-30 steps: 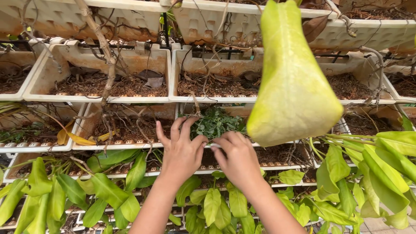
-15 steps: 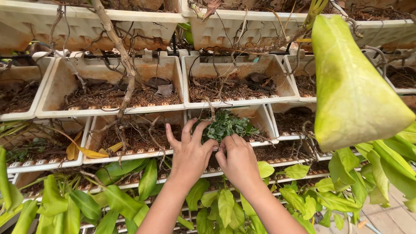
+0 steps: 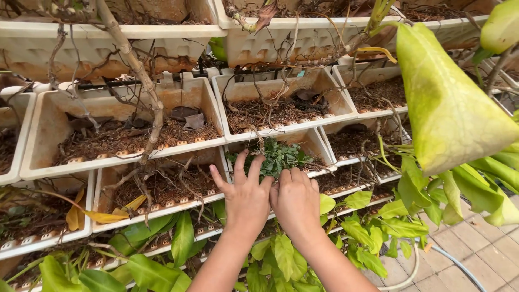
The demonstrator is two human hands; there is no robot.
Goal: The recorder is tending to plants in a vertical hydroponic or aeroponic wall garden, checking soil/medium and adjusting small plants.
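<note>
Right hand (image 3: 296, 203) fingertips buried in small green plant (image 3: 279, 157), forearms cut off at bottom edge, big yellow-green leaf (image 3: 451, 108) blurred

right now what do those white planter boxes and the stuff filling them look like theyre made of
Planter boxes: apparently moulded plastic, off-white and matte, judging by thin rims, rows of small notches and dirt stains. Filling: looks like dry brown fibrous mulch or coir with roots, not fine soil; hard to tell exactly. Both hands, left hand and right hand, rest at the small green plant.
</note>
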